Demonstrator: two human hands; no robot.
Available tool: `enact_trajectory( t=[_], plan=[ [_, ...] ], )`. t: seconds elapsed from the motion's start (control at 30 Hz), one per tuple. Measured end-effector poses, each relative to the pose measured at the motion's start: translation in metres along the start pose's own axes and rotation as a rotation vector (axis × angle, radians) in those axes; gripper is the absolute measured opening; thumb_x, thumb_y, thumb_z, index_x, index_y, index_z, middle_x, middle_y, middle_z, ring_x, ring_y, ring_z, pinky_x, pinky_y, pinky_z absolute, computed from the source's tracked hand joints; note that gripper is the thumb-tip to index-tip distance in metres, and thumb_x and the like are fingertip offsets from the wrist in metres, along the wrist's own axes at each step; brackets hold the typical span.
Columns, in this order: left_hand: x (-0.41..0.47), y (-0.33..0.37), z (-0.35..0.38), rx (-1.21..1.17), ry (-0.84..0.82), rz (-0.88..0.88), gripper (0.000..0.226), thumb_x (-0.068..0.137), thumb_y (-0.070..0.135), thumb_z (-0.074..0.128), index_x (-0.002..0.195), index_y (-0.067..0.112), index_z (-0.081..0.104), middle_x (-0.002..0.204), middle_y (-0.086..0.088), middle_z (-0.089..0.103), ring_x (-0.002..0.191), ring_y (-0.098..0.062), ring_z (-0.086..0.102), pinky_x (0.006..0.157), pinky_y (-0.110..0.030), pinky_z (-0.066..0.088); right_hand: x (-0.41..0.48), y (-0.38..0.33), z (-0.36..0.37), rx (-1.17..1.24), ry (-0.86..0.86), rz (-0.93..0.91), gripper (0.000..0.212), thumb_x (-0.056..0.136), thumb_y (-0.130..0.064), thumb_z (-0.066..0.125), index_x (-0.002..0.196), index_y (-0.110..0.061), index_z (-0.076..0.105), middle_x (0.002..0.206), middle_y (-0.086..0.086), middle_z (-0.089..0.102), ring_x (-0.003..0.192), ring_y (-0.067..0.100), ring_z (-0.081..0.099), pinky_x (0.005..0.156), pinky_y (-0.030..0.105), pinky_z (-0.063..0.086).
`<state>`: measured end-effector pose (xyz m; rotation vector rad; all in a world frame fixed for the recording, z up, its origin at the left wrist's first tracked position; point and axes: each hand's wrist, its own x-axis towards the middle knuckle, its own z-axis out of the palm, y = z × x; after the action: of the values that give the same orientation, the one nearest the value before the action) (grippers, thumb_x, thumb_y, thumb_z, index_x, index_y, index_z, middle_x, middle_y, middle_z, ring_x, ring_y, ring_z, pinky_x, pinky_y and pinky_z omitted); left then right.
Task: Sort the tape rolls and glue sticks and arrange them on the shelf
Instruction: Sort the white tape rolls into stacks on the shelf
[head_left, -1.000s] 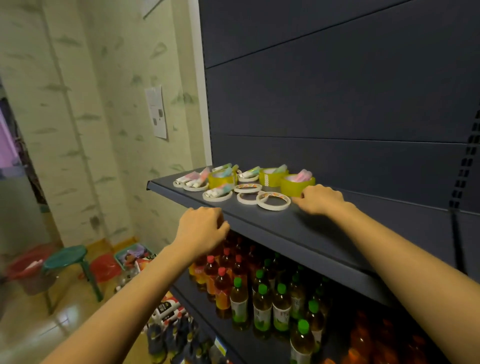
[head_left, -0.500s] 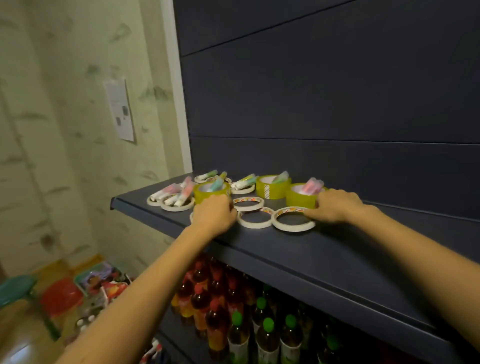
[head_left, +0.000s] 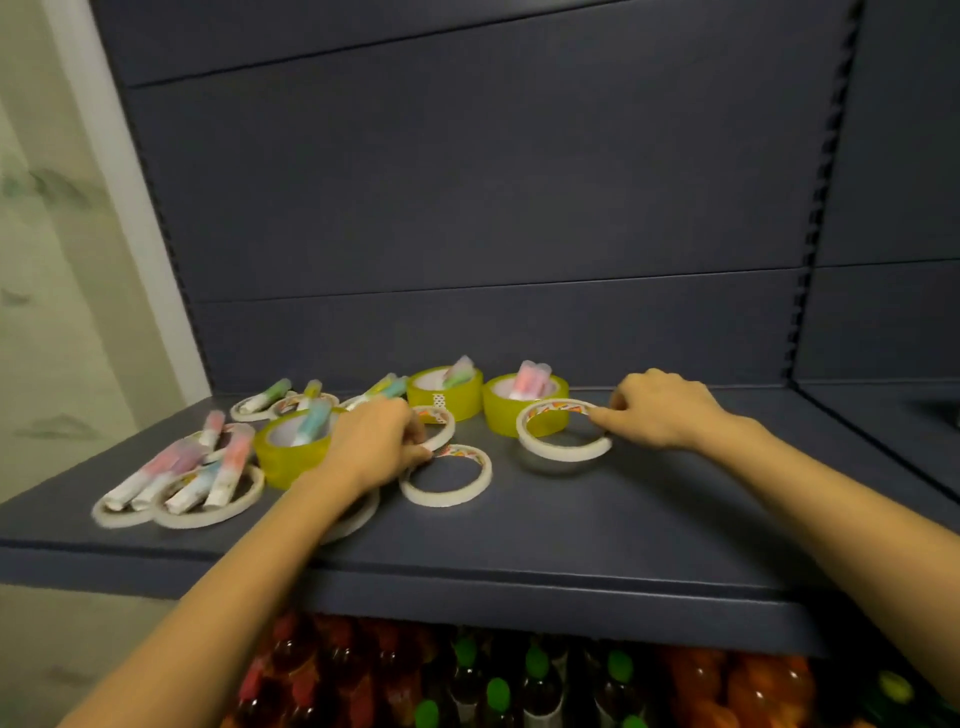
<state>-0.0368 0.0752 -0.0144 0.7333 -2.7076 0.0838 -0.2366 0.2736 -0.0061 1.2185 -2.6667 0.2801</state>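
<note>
Lower left of the frame, we're looking at glue sticks (head_left: 182, 475) lying across flat white rolls (head_left: 208, 518) on the shelf (head_left: 571, 545). Mid-frame, our left hand (head_left: 374, 447) is curling its fingers onto the rim of a thin white roll (head_left: 448, 431). Right of centre, our right hand (head_left: 660, 410) is pinching a white tape roll (head_left: 563, 453) between thumb and finger, tilting it up just in front of a yellow roll (head_left: 498, 415).

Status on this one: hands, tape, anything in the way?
Right hand pinching white tape roll, raised off shelf. Left hand pinching second white roll. Glue sticks unsorted, some standing in yellow rolls. No obstruction seen.
</note>
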Motion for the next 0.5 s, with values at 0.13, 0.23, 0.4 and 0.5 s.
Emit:
enact_trajectory(
  t=[0.13, 0.23, 0.4, 0.5],
  plan=[
    [0.003, 0.016, -0.012, -0.118, 0.058, 0.121, 0.022, 0.076, 0.044, 0.072, 0.075, 0.022, 0.073, 0.065, 0.005, 0.063, 0.060, -0.010, 0.053, 0.052, -0.025, 0.037, -0.022, 0.021, -0.003, 0.008, 0.055, 0.104, 0.050, 0.087, -0.060, 0.044, 0.058, -0.022, 0.056, 0.065, 0.000, 0.054, 0.067, 0.022, 0.051, 0.058, 0.027, 0.034],
    [0.006, 0.043, -0.017, -0.150, 0.076, 0.244, 0.017, 0.077, 0.041, 0.071, 0.080, 0.025, 0.074, 0.064, 0.009, 0.060, 0.061, -0.008, 0.046, 0.055, -0.025, 0.033, -0.048, 0.048, -0.012, -0.007, 0.088, 0.199, 0.050, 0.087, -0.059, 0.045, 0.056, -0.022, 0.056, 0.057, -0.003, 0.050, 0.056, 0.015, 0.047, 0.048, 0.024, 0.027],
    [0.006, 0.113, -0.013, -0.240, 0.071, 0.452, 0.016, 0.081, 0.038, 0.069, 0.089, 0.025, 0.075, 0.075, 0.005, 0.063, 0.080, -0.014, 0.049, 0.070, -0.029, 0.041, -0.106, 0.106, -0.035, -0.073, 0.102, 0.334, 0.051, 0.087, -0.062, 0.046, 0.074, -0.019, 0.070, 0.061, -0.001, 0.052, 0.064, 0.022, 0.050, 0.053, 0.026, 0.033],
    [0.003, 0.165, -0.009, -0.257, 0.059, 0.552, 0.015, 0.081, 0.041, 0.068, 0.089, 0.029, 0.073, 0.080, 0.010, 0.064, 0.081, -0.016, 0.057, 0.070, -0.030, 0.043, -0.144, 0.146, -0.051, -0.082, 0.109, 0.413, 0.053, 0.087, -0.060, 0.045, 0.071, -0.015, 0.068, 0.060, -0.001, 0.050, 0.063, 0.021, 0.050, 0.050, 0.025, 0.031]
  ],
)
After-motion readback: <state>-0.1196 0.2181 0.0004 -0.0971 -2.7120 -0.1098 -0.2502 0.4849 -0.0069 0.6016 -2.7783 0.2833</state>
